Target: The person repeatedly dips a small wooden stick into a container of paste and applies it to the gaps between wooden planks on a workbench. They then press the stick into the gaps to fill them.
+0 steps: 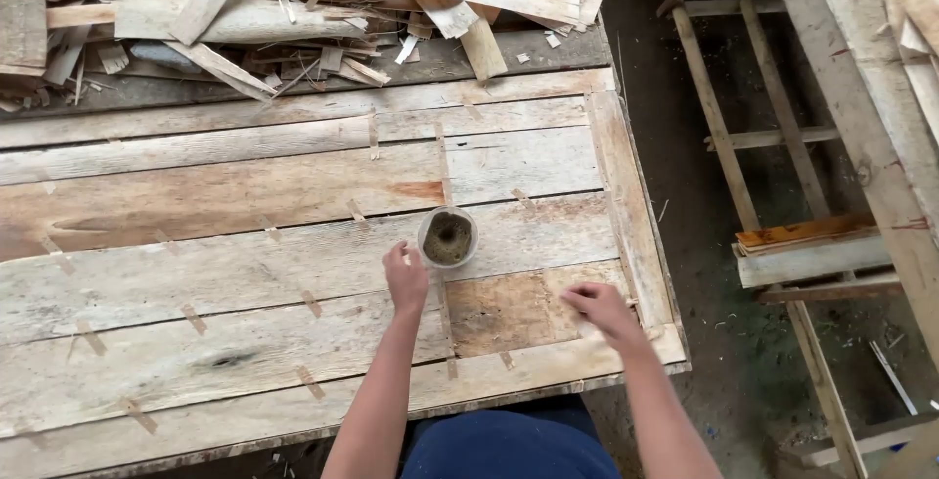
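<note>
Head view: looking down on a workbench of joined veneer sheets.
Cup (448, 237): small, round, pale-rimmed, holding a brownish-green paste; upright on the veneer panel (245, 273), just beyond the left hand's fingertips.
Left hand (405, 277): reaching forward, fingers loosely curled beside the cup's rim, clasping nothing.
Right hand (599, 307): lying low on the panel's near right corner, fingers bent together, pressing the wood.
Scrap pile (293, 19): well beyond both hands.

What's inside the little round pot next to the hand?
The pot holds brownish, grainy-looking stuff with a dark dip in the middle. What it is and how deep it goes cannot be seen. The left hand touches its rim.
</note>
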